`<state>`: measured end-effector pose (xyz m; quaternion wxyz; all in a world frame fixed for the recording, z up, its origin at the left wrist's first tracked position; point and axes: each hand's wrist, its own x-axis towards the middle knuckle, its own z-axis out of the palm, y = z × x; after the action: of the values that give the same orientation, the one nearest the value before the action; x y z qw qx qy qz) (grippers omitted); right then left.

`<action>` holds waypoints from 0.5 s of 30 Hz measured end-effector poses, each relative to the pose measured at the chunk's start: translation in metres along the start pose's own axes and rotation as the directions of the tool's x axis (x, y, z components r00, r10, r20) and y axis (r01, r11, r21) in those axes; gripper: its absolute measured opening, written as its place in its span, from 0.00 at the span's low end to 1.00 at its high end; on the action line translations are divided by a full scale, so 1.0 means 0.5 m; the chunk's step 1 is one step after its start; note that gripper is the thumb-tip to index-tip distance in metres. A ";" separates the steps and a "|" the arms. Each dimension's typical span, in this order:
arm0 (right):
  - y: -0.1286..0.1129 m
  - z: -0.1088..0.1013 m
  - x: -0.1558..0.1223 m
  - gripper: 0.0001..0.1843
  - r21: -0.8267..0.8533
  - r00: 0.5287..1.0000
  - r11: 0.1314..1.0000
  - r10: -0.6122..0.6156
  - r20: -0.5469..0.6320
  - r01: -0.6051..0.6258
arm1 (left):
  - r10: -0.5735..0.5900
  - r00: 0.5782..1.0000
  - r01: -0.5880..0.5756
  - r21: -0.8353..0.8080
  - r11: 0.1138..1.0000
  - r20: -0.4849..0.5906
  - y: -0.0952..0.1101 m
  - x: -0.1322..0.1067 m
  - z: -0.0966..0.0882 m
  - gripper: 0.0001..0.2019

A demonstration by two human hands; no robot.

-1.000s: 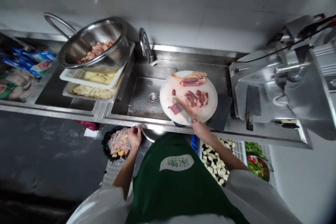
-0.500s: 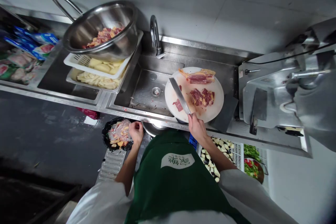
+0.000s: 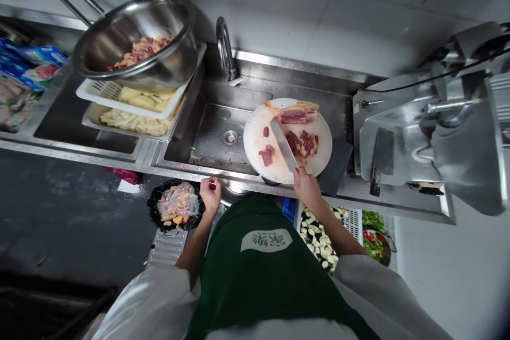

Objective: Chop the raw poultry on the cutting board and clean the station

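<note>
My right hand (image 3: pixel 307 189) grips the handle of a kitchen knife (image 3: pixel 283 144), whose broad blade slants over a round white cutting board (image 3: pixel 255 167). Beside the blade, to its right, lies a heap of cut dark red meat (image 3: pixel 308 144). Two loose meat pieces (image 3: pixel 266 155) are on the blade's left. A larger piece of meat with yellow skin (image 3: pixel 297 113) rests at the board's far side. My left hand (image 3: pixel 210 195) is at the sink's front edge with curled fingers, close to a black-lined bin (image 3: pixel 153 203); I cannot make out what is in the fingers.
Left of the sink (image 3: pixel 215 143), a steel bowl (image 3: pixel 183 58) of chopped meat sits on a white basket (image 3: pixel 90 90) of peeled slices. A slicer (image 3: pixel 458 143) stands at the right, with a cleaver (image 3: pixel 382 156) on it. Trays of cut vegetables (image 3: pixel 322 239) are below the counter.
The knife has moved right across the board, from the loose pieces to the heap's edge. My left hand has risen from beside the bin to the counter edge. The view has shifted slightly.
</note>
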<state>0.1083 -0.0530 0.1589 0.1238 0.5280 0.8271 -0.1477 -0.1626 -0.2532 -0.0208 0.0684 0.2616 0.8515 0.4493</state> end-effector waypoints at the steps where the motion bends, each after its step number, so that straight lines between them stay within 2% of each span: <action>1: -0.008 -0.007 -0.005 0.22 0.031 0.998 0.999 -0.010 -0.064 0.012 | -0.001 1.000 0.001 0.003 1.000 -0.007 -0.008 -0.006 -0.004 0.10; 3: -0.032 -0.007 -0.008 0.25 0.101 0.982 0.994 -0.026 -0.187 0.046 | -0.006 1.000 0.006 0.010 1.000 -0.015 -0.020 -0.016 -0.014 0.10; 4: -0.046 0.000 -0.004 0.26 0.130 0.977 0.990 -0.026 -0.212 0.054 | -0.014 1.000 0.014 0.013 1.000 -0.018 -0.023 -0.021 -0.020 0.10; 5: -0.060 0.012 0.003 0.25 0.147 0.982 0.988 -0.017 -0.186 0.045 | -0.023 0.999 0.023 0.014 1.000 -0.023 -0.024 -0.024 -0.024 0.09; 8: -0.093 0.060 0.039 0.20 0.141 0.997 0.989 0.029 0.069 -0.038 | -0.031 0.999 0.031 0.007 0.999 -0.022 0.000 -0.019 -0.022 0.09; 9: -0.099 0.074 0.052 0.19 0.132 0.989 0.990 0.035 0.146 -0.055 | -0.011 1.000 0.011 -0.001 1.000 -0.006 0.018 -0.013 -0.011 0.09; 11: -0.101 0.092 0.072 0.19 0.133 0.978 0.989 0.030 0.205 -0.058 | 0.094 0.993 -0.091 -0.042 0.995 0.074 0.070 0.005 0.030 0.10; 12: -0.100 0.096 0.078 0.19 0.139 0.979 0.989 0.023 0.203 -0.052 | 0.181 0.975 -0.172 -0.078 0.982 0.132 0.100 0.016 0.059 0.10; 13: -0.097 0.097 0.082 0.19 0.145 0.979 0.988 0.019 0.201 -0.049 | 0.289 0.935 -0.268 -0.126 0.955 0.206 0.131 0.027 0.092 0.10; 15: -0.087 0.097 0.078 0.19 0.167 0.980 0.985 0.007 0.200 -0.041 | 0.490 0.800 -0.443 -0.210 0.872 0.347 0.187 0.046 0.163 0.11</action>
<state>0.0549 -0.0557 0.1050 0.1618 0.5292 0.7885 -0.2683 -0.1177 -0.1394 0.0089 0.1386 0.5424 0.7017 0.4406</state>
